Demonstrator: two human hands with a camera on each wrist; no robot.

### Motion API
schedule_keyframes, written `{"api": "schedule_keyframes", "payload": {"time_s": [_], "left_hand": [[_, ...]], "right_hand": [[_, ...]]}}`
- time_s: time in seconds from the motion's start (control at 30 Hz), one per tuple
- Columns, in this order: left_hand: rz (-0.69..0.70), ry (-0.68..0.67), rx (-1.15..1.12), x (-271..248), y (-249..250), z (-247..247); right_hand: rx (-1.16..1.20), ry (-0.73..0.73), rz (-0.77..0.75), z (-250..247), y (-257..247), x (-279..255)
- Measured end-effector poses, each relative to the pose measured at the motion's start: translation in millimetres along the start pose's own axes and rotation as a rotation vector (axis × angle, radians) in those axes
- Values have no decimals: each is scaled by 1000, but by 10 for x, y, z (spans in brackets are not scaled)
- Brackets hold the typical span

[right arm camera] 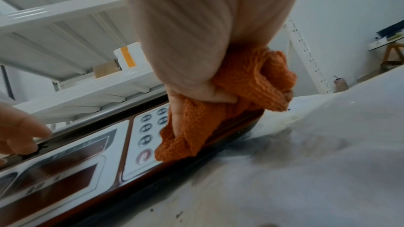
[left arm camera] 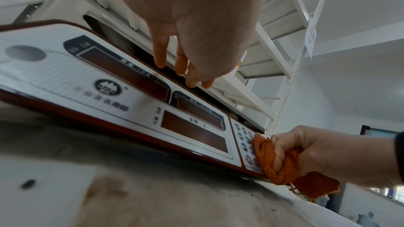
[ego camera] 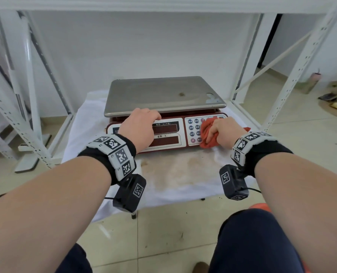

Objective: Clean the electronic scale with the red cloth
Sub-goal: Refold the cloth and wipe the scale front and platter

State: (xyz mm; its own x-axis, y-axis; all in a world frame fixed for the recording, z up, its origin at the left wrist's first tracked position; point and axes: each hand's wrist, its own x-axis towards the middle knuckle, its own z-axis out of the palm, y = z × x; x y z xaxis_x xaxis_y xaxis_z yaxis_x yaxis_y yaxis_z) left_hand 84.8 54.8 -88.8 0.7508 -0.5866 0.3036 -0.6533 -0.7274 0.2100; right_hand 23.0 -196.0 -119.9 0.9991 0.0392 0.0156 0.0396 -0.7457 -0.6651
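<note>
Electronic scale [ego camera: 164, 97] at frame middle, on white sheet [ego camera: 183, 186]. Right hand [ego camera: 225, 132] squeezes bunched red cloth [ego camera: 208, 133] against keypad [ego camera: 195, 128], lower right of scale. Left hand [ego camera: 139, 128] flat, fingers straight, resting on display panel.

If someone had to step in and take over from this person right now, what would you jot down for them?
Right hand: grips the bunched red cloth and presses it on the keypad at the right end of the electronic scale.
Left hand: fingers rest on the front panel's upper edge, under the steel pan, steadying the scale.
Scale sits on a stained white sheet.
Done: keypad wiping is under way.
Left: a brown spot remains on the pan; whether the display windows are wiped cannot be told.
</note>
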Motion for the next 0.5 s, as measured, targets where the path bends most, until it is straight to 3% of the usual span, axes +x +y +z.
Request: {"api": "schedule_keyframes", "payload": {"time_s": [0.03, 0.13, 0.2, 0.27, 0.3, 0.4, 0.5], "left_hand": [[0, -10, -5, 10, 21, 6], [13, -27, -14, 27, 78, -5], [17, -39, -23, 25, 101, -23], [21, -55, -27, 18, 125, -52], [19, -64, -33, 15, 141, -70], [-29, -101, -130, -11, 196, -163], [-154, -138, -384, -58, 217, -268]], "right_hand": [[-115, 113, -39, -23, -71, 8], [204, 212, 490, -72, -153, -22], [-224, 107, 545, -129, -215, -162], [-470, 104, 624, -129, -314, -281], [-481, 98, 665, -139, -383, -304], [50, 175, 630, -217, -719, -338], [582, 260, 453, -211, -1011, -393]]}}
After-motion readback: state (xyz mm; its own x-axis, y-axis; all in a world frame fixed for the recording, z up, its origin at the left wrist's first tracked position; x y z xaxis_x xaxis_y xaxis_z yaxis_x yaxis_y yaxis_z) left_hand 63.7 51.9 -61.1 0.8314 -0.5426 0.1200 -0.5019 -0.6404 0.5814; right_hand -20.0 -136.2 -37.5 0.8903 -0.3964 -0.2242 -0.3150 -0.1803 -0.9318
